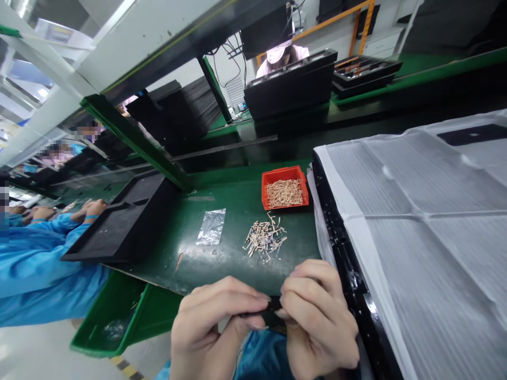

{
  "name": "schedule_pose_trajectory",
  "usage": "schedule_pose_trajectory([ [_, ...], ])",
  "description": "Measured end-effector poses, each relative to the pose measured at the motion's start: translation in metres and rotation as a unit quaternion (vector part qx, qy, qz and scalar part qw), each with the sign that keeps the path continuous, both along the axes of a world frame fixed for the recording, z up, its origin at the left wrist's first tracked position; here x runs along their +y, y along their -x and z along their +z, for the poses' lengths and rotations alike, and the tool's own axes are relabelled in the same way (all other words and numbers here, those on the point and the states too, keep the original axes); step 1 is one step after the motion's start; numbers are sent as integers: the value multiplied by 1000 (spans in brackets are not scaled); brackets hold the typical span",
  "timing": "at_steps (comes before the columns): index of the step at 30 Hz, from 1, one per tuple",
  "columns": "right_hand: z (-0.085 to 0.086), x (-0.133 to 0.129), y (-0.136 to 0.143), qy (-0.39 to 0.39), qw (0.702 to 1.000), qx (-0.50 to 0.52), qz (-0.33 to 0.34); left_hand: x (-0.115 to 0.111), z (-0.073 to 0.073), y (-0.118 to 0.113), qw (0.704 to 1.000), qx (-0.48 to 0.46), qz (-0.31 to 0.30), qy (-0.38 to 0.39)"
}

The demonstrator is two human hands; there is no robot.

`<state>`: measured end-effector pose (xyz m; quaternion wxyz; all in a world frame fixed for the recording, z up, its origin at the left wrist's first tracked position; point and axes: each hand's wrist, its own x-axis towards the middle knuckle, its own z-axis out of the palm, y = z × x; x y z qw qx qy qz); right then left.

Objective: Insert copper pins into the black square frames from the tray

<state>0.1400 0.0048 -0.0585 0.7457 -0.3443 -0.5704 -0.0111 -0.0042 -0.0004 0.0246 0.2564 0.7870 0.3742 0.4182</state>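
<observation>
Both hands meet low in the head view, near the table's front edge. My left hand (219, 322) pinches one end of a small dark piece (272, 312) between thumb and fingers. The other end is gripped by my right hand (317, 311), its fingers curled in. Much of the piece is hidden by the fingers. Beyond the hands, a loose pile of small beige strips (263, 238) lies on the green table (237, 192). Behind it, a red bin (285, 205) holds many more such strips. A clear plastic bag (212, 227) lies flat left of the pile.
Stacked black trays (130, 221) stand at the left, beside people in blue sleeves (47, 264). A green bin (99, 338) is below the table edge. White sheeting (428, 227) covers a large stack at the right. A green post (134, 142) slants behind the table.
</observation>
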Motion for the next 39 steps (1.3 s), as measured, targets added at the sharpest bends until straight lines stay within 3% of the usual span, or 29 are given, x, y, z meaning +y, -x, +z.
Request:
schedule_pose_trajectory([
  [4, 11, 2, 9, 34, 989, 135, 55, -1, 0, -1, 1000, -5, 5, 2],
  [11, 17, -1, 11, 49, 980, 163, 102, -2, -3, 4, 999, 10, -30, 7],
  [17, 6, -2, 15, 26, 992, 125, 19, 0, -6, 3, 999, 29, -35, -2],
  [23, -1, -3, 15, 27, 994, 102, 1, 1, -7, 1, 999, 26, -29, -7],
  [35, -3, -1, 7, 38, 998, 45, 5, 0, -9, 3, 998, 49, -23, -12],
  [39, -4, 5, 2, 43, 994, 46, 84, -2, -6, 6, 998, 46, 7, -34],
])
